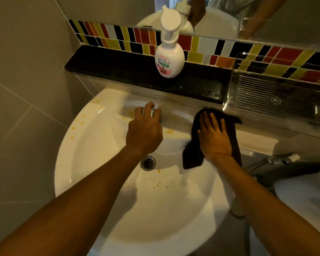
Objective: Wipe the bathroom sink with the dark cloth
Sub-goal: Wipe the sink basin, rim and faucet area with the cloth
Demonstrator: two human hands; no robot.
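A white round sink (78, 156) fills the middle of the view, with yellow spots on its left rim and near the metal drain (148, 163). My left hand (144, 133) is curled over the chrome tap (152, 112) at the sink's back, its fingers wrapped on the top. My right hand (214, 137) lies flat, fingers spread, pressing the dark cloth (192, 159) onto the sink's right rim. One end of the cloth hangs down into the basin.
A white soap pump bottle (169, 60) stands on the black ledge (109, 65) behind the sink. A clear ribbed tray (275, 100) sits at the right on the ledge. A mirror (229, 13) and coloured tiles are behind. A toilet (303, 191) is at the right.
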